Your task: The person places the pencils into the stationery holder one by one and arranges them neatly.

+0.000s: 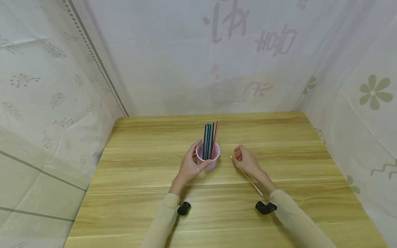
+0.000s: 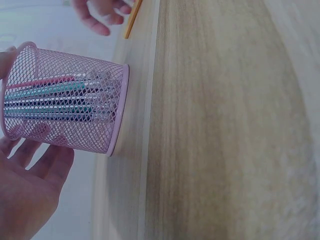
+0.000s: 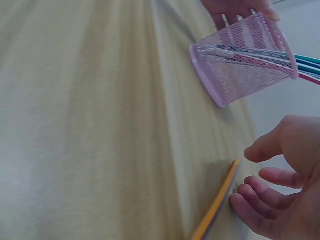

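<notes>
A pink mesh pen cup (image 1: pixel 213 164) stands upright on the table, with several slim pencils (image 1: pixel 207 139) in dark, teal and red leaning in it. My left hand (image 1: pixel 189 167) grips the cup, its thumb over the near rim and the fingers round the far side. To the cup's right lies a yellow pencil (image 1: pixel 254 186) on the tabletop. My right hand (image 1: pixel 248 162) is just above the pencil's far end, partly covering it in the head view. In the right wrist view, the thumb and loosely bent fingers are apart, and the yellow pencil (image 3: pixel 217 202) lies beside them.
The wood-grain table (image 1: pixel 139 206) reaches back to a pale printed curtain (image 1: pixel 173 69). More patterned cloth hangs at the left and right sides. A black wrist mount (image 1: pixel 266 207) sits at the right cuff, and another black mount (image 1: pixel 184 208) at the left.
</notes>
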A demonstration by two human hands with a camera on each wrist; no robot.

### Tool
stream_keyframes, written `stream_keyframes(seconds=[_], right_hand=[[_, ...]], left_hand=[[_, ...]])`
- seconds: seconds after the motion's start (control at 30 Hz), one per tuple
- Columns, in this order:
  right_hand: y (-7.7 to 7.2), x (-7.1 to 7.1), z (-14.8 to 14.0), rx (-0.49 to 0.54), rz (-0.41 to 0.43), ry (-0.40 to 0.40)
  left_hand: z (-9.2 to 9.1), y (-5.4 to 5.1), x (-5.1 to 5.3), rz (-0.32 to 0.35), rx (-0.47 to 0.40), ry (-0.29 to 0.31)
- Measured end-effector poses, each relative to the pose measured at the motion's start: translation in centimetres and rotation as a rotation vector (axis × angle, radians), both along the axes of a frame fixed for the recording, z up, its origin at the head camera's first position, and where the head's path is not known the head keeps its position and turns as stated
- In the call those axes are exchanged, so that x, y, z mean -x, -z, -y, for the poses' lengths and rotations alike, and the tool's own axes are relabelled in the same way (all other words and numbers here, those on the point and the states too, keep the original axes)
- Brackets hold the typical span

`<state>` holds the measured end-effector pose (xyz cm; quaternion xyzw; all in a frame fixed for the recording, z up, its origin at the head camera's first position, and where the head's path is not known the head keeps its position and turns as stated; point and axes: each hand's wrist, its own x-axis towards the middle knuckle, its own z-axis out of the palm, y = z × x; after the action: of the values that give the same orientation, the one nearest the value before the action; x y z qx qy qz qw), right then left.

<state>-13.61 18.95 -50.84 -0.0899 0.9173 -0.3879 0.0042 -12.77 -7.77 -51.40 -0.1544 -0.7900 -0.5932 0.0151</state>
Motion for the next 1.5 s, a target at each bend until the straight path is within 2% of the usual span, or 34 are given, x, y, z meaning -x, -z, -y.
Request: stream_keyframes(seconds=[0.17, 0.33, 0.6, 0.77, 0.97, 1.07, 1.1, 1.3, 1.33, 1.5], right_hand=[[0.7, -0.5, -0.2, -0.037, 0.011, -0.017], [0.7, -0.6, -0.1, -0.082, 0.037, -0.013], [0.5, -0.1, 0.5, -0.246, -0.018, -0.060], [-0.2, 0.3, 0.8, -0.231, -0.021, -0.076], [-2.1, 1.0, 1.2, -0.183, -0.035, -0.095], [-3.2, 1.4, 1.3, -0.162, -0.075, -0.114], [-3.6, 1.6, 1.4, -0.153, -0.085, -0.112], [-6.2, 2.2, 1.7, -0.082, -0.114, -0.069], [-6.7, 2.2, 1.8, -0.067, -0.120, -0.065], [-9.3, 2.4, 2.3, -0.008, -0.170, -0.051]], left_hand=[[0.1, 0.0, 0.0, 0.000, 0.003, -0.005], [0.1, 0.0, 0.1, -0.005, 0.001, -0.002], [0.0, 0.1, 0.1, -0.008, -0.007, -0.001], [0.0, 0.2, 0.1, 0.005, -0.029, 0.008], [0.0, 0.3, 0.2, 0.011, -0.046, 0.011], [-0.1, 0.0, 0.1, 0.016, -0.038, 0.011], [-0.1, -0.2, 0.0, 0.017, -0.035, 0.013], [-0.1, -3.3, -1.2, 0.020, -0.036, 0.037], [-0.1, -3.1, -1.2, 0.013, -0.036, 0.034], [0.0, -0.6, -0.2, 0.006, -0.020, 0.002]])
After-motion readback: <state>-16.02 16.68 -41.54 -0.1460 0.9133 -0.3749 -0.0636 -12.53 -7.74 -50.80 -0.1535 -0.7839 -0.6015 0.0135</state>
